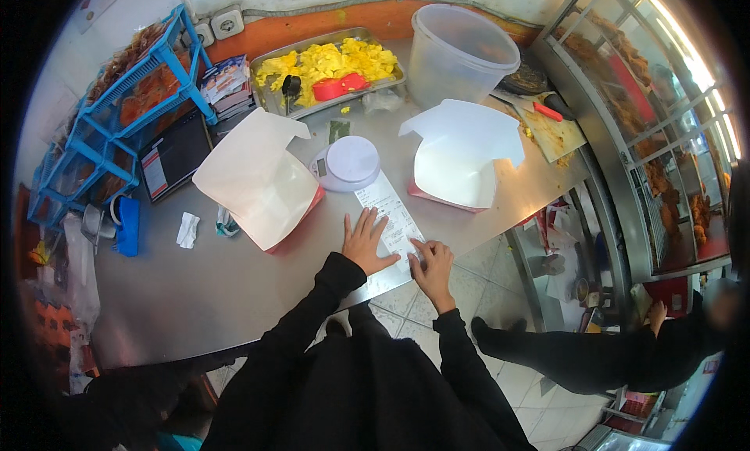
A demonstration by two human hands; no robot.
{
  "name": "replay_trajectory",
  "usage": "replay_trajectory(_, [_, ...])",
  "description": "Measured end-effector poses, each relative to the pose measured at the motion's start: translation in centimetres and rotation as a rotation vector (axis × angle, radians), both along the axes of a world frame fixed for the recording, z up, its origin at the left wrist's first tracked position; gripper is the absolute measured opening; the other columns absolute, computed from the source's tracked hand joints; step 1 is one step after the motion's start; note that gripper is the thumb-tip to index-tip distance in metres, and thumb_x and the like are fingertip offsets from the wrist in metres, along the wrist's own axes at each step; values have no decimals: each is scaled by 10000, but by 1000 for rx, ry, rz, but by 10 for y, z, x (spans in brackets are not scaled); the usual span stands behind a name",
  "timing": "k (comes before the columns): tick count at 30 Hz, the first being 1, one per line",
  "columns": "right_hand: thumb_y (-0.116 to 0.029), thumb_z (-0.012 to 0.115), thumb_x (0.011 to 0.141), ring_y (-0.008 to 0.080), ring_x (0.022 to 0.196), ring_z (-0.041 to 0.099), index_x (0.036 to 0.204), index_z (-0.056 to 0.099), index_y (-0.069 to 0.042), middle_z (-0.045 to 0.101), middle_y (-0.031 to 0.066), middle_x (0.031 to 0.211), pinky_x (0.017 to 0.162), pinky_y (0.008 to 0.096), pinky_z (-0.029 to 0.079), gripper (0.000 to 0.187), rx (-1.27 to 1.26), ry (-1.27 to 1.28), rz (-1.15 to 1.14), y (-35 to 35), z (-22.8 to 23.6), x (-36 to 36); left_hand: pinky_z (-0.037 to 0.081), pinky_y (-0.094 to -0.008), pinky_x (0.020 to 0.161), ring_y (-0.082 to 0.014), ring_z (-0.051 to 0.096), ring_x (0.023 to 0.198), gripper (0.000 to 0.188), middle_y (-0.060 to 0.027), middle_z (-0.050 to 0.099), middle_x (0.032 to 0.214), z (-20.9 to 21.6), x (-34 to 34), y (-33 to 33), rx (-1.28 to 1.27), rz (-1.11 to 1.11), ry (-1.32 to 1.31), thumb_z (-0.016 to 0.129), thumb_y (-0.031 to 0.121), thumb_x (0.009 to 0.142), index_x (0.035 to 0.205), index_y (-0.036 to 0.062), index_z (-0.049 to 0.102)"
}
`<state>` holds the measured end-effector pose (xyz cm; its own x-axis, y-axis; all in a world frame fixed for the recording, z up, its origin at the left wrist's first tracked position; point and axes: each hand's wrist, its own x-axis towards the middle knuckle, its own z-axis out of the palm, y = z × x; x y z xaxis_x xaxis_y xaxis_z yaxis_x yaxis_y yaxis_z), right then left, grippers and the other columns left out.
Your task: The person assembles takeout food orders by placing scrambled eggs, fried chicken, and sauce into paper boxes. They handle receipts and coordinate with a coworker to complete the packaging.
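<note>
A long white printed paper slip lies on the steel table, its upper end at a round white digital scale. My left hand rests flat on the slip's left side, fingers spread. At its right edge my right hand has its fingers bent in, thumb and fingertips closed on the paper's margin near the table's front edge. On the left stands an opened white-and-red cardboard food box with its lid up. Another such box stands open on the right.
A metal tray holds yellow food, a red tool and a black scoop. Beside it stands a translucent bucket. Blue baskets and a tape dispenser are left. A person stands right, near a glass display cabinet.
</note>
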<state>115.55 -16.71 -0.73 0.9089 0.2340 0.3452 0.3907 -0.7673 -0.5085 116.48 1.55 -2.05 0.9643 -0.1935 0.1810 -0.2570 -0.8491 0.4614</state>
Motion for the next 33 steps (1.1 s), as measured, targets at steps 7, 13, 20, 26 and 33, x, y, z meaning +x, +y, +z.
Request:
replay_trajectory(7, [-226, 588, 738, 221, 856, 408, 972, 625, -187, 467, 49, 840, 789, 376, 261, 239, -189, -46, -36, 17, 0, 1, 52, -586, 987, -346, 204, 1255, 799, -239, 306, 1292, 1, 1, 0, -17, -8, -61, 625, 493, 623, 1220, 13, 399])
replay_trajectory(13, [-193, 585, 715, 218, 832, 414, 932, 634, -215, 463, 37, 795, 776, 383, 260, 223, -114, -107, -84, 23, -7, 3, 87, -571, 991, -324, 249, 1232, 600, -200, 345, 1275, -8, 3, -2, -21, 30, -120, 556, 395, 721, 1189, 38, 442])
replay_trajectory(20, [-192, 589, 715, 210, 810, 423, 892, 650, -209, 460, 30, 776, 754, 356, 281, 188, -121, -139, -108, 23, -14, 4, 131, -562, 981, -298, 273, 1218, 426, -156, 365, 1256, -19, 4, -5, 11, 79, -213, 493, 270, 783, 1158, 70, 465])
replay_trajectory(26, [-188, 588, 717, 209, 794, 432, 874, 656, -204, 460, 25, 749, 745, 352, 296, 171, -112, -151, -90, 20, -18, 8, 133, -553, 984, -280, 273, 1221, 412, -141, 374, 1252, -16, 5, -5, 25, 86, -196, 492, 255, 778, 1151, 81, 472])
replay_trajectory(33, [-169, 583, 699, 211, 791, 441, 872, 661, -197, 468, 21, 749, 748, 352, 306, 192, -89, -155, -85, 19, -18, 6, 124, -549, 990, -276, 278, 1223, 402, -141, 388, 1248, -15, 4, -5, 14, 94, -191, 496, 252, 767, 1132, 83, 489])
